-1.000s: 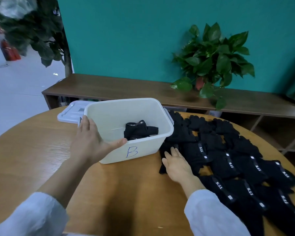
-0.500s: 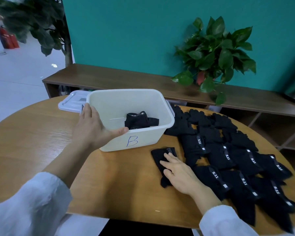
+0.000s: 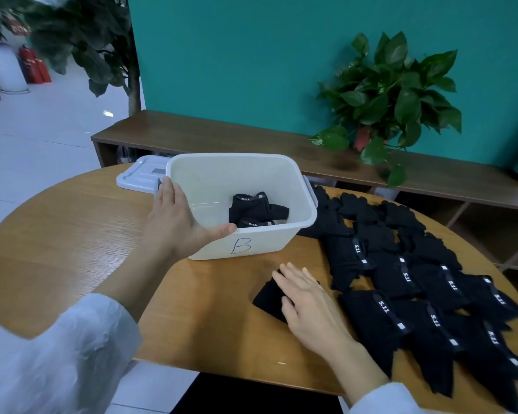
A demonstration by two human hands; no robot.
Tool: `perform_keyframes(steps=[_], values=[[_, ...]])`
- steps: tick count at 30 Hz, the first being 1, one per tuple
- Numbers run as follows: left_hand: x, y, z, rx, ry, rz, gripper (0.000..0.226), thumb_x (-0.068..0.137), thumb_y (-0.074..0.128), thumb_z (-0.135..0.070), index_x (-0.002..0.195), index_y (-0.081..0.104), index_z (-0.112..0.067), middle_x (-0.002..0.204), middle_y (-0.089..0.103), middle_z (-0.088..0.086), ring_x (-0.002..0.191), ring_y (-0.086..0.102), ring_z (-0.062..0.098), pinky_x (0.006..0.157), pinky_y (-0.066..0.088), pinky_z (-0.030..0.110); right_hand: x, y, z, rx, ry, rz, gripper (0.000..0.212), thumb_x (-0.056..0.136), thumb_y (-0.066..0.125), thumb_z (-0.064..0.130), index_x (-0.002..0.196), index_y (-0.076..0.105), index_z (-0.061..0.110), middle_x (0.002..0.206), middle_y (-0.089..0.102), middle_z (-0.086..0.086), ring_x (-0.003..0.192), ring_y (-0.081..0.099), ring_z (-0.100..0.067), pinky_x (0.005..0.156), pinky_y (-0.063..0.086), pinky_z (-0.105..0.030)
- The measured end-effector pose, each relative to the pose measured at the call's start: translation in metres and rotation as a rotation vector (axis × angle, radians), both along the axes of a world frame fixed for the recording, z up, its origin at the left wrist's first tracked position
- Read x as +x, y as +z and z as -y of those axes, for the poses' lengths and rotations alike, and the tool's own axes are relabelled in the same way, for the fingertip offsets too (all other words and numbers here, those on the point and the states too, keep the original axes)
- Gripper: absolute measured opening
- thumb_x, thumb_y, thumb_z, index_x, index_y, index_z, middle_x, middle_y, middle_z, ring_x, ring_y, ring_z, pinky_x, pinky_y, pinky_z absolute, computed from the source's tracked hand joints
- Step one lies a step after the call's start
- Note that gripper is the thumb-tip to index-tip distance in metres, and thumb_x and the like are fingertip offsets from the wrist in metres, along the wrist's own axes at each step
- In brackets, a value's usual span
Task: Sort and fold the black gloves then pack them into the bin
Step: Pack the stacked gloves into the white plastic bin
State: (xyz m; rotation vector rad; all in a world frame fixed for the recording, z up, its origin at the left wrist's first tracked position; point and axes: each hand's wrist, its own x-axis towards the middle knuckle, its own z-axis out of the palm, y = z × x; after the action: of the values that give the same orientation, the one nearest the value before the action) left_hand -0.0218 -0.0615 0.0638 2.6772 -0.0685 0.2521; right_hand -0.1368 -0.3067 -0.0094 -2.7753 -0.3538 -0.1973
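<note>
Gloves for this task lie in three places: a folded bundle (image 3: 253, 209) sits inside the white bin (image 3: 281, 243) marked "B", a large spread of unsorted gloves (image 3: 401, 276) covers the right half of the round table (image 3: 66, 234), and one single glove (image 3: 268, 295) lies apart from the spread, just in front of the bin.

Your right hand (image 3: 308, 303) rests flat on that single glove, fingers straight and slightly spread, pressing rather than gripping. Your left hand (image 3: 177, 222) holds the bin's near-left corner, fingers along the outer wall and thumb hooked over the front rim.

Judged from this layout, the step in hand is folding the separated glove; packing has barely begun.

For the next move, keep the glove pinned and bring the free end over onto itself. Expect to need the left hand off the bin to complete the fold. Match it with a partner from the spread, if pairing is intended, before placing it beside the bundle.

The bin's lid (image 3: 141, 176) lies behind the bin, touching it.
</note>
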Motion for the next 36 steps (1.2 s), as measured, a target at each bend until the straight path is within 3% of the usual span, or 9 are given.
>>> perform_keyframes(steps=[2,4,8,11,13,16,19,24,36], values=[[0.002,-0.003,-0.002,-0.002,-0.007,0.017,0.159,0.034,0.033,-0.108,0.154,0.006,-0.007,0.158,0.012,0.011,0.149,0.008,0.026,0.116,0.029,0.048,-0.001,-0.009,-0.010,-0.077,-0.081,-0.027,0.052,0.106,0.030,0.024,0.155,0.016,0.014,0.163,0.008,-0.002,0.150,-0.001,-0.011,0.113,-0.017,-0.019],[0.002,-0.005,-0.003,-0.003,-0.019,0.026,0.159,0.034,0.032,-0.108,0.155,0.005,-0.008,0.159,0.010,0.010,0.150,0.005,0.025,0.117,0.028,0.048,-0.002,-0.019,-0.014,-0.133,-0.117,-0.090,0.052,0.108,0.023,0.026,0.156,0.008,0.014,0.164,0.000,-0.003,0.150,-0.007,-0.012,0.112,-0.019,-0.021],[0.001,-0.005,-0.003,-0.011,-0.029,0.018,0.159,0.035,0.033,-0.108,0.155,-0.002,-0.010,0.163,0.000,0.007,0.151,-0.003,0.021,0.119,0.024,0.048,-0.003,-0.032,-0.005,-0.145,0.001,-0.095,0.051,0.107,0.015,0.031,0.155,0.010,0.018,0.162,-0.001,0.003,0.149,-0.007,-0.009,0.113,-0.020,-0.020],[0.000,-0.004,-0.003,-0.012,-0.029,0.008,0.157,0.038,0.036,-0.106,0.155,-0.005,-0.009,0.164,-0.005,0.006,0.151,-0.008,0.020,0.120,0.021,0.047,-0.006,-0.033,0.005,-0.137,0.152,-0.071,0.060,0.102,0.006,0.041,0.153,0.026,0.016,0.159,0.017,0.002,0.149,0.008,-0.010,0.118,-0.009,-0.023],[-0.002,-0.001,-0.002,-0.014,-0.023,-0.001,0.156,0.039,0.038,-0.103,0.155,-0.006,-0.008,0.164,-0.008,0.007,0.151,-0.010,0.019,0.121,0.018,0.046,-0.008,-0.031,0.013,-0.170,0.218,-0.083,0.056,0.104,0.012,0.039,0.150,0.034,0.017,0.157,0.027,0.001,0.147,0.016,-0.011,0.120,-0.001,-0.025],[-0.005,0.002,0.000,-0.012,-0.020,-0.022,0.155,0.042,0.041,-0.100,0.155,-0.010,-0.007,0.163,-0.013,0.008,0.150,-0.013,0.019,0.122,0.014,0.043,-0.005,-0.016,0.018,-0.189,0.267,-0.004,0.045,0.100,0.039,0.025,0.144,0.047,0.018,0.149,0.043,0.001,0.141,0.035,-0.012,0.119,0.022,-0.029],[-0.005,0.003,0.001,0.001,-0.011,-0.025,0.154,0.044,0.042,-0.099,0.154,-0.011,-0.006,0.163,-0.014,0.008,0.150,-0.015,0.018,0.122,0.017,0.044,0.006,0.009,0.007,-0.171,0.250,0.065,0.048,0.090,0.063,0.018,0.137,0.055,0.018,0.134,0.060,0.001,0.124,0.054,-0.018,0.105,0.045,-0.037],[-0.003,0.001,-0.001,-0.013,-0.014,-0.017,0.155,0.040,0.039,-0.102,0.155,-0.008,-0.010,0.164,-0.012,0.005,0.150,-0.013,0.016,0.120,0.022,0.045,0.024,0.019,-0.006,-0.327,0.226,-0.326,0.059,0.099,0.053,0.024,0.152,0.028,0.027,0.154,0.029,0.004,0.140,0.024,-0.017,0.111,0.030,-0.035],[0.004,-0.003,-0.002,-0.047,-0.021,0.009,0.155,0.040,0.042,-0.101,0.156,-0.007,-0.012,0.164,-0.006,0.005,0.151,-0.010,0.015,0.122,0.017,0.041,0.029,0.018,-0.010,-0.322,0.289,-0.394,0.034,0.097,0.050,0.013,0.127,0.049,0.027,0.121,0.038,0.002,0.110,0.038,-0.017,0.083,0.038,-0.029]])
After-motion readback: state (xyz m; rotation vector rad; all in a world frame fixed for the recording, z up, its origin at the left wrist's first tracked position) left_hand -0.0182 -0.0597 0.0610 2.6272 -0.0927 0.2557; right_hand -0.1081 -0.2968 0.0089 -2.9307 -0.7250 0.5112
